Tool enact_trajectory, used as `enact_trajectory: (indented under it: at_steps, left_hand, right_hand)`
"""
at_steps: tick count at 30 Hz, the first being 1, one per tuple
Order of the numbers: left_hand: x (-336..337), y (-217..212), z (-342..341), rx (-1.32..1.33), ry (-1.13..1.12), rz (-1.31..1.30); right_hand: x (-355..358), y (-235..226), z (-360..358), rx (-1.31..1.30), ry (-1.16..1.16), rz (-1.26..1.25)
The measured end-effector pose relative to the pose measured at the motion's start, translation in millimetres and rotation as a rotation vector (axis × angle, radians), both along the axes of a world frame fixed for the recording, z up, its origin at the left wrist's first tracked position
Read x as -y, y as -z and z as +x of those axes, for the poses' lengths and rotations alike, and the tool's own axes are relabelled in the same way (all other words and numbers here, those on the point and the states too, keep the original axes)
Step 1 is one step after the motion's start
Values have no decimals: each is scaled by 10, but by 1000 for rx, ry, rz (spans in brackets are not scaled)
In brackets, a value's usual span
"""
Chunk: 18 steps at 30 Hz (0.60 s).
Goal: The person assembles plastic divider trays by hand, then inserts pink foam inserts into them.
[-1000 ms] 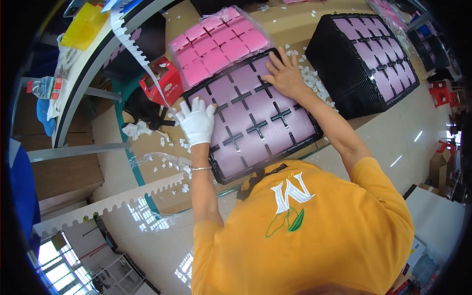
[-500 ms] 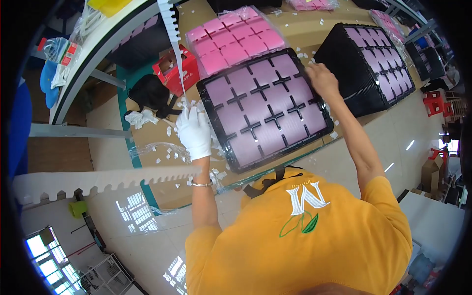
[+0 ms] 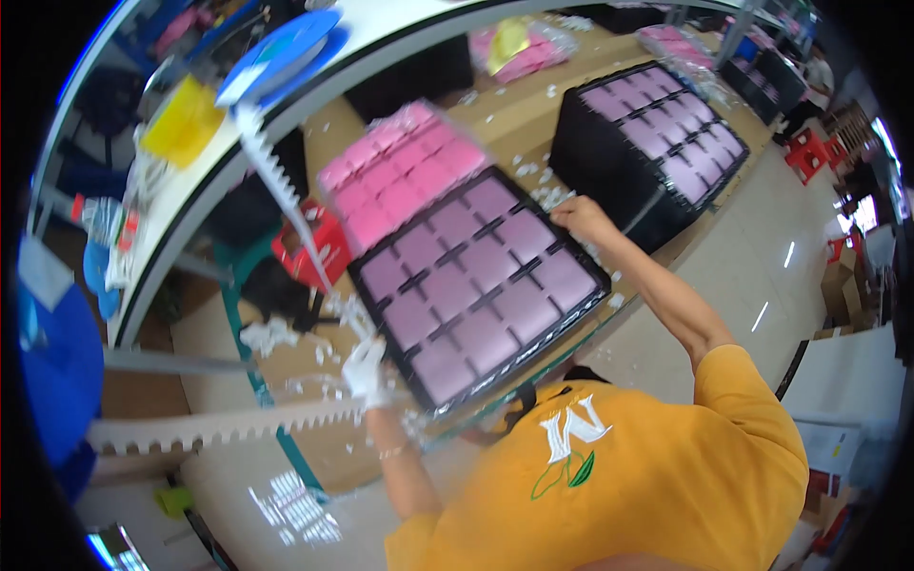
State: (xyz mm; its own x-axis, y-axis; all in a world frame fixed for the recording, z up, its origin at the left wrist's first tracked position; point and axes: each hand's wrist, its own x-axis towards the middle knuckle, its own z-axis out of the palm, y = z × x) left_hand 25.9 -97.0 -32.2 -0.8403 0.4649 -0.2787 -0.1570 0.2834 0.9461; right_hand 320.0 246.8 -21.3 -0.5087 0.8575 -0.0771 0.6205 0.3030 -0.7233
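A black tray point(image 3: 481, 257) with shiny purple squares between cross-shaped black dividers lies tilted on the bench before me. At its left edge is my left hand point(image 3: 364, 371) in a white glove. Its fingers look curled together, but blur hides what they hold. A white toothed strip point(image 3: 276, 181) hangs down from a blue reel point(image 3: 286, 59) toward that hand. Another toothed strip point(image 3: 228, 425) stretches to near the left wrist from a blue reel point(image 3: 62, 343) at the left. My bare right hand point(image 3: 586, 219) has its fingers pinched at the tray's upper right edge.
A tall black stack point(image 3: 609, 162) topped with purple squares stands at the right. Pink blocks in plastic point(image 3: 405, 167) lie behind the tray, beside a red box point(image 3: 319, 243). White scraps litter the brown bench. A metal-framed shelf point(image 3: 190, 228) runs along the left.
My view has shifted, bringing the upper blue reel into sight. My left hand is now lower along the tray's left side. My right hand stays by the right edge, fingers pinched.
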Motion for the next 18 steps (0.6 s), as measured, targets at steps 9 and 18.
enact_trajectory:
  at_steps: [9,18]
  left_hand:
    - [-1216,-1123,1096,20,143,223]
    - [-3457,-912,2551,305,355,395]
  right_hand:
    - [-1321,-1530,1174,57,-139,207]
    - [-3254,-1442,2655,314,284,412]
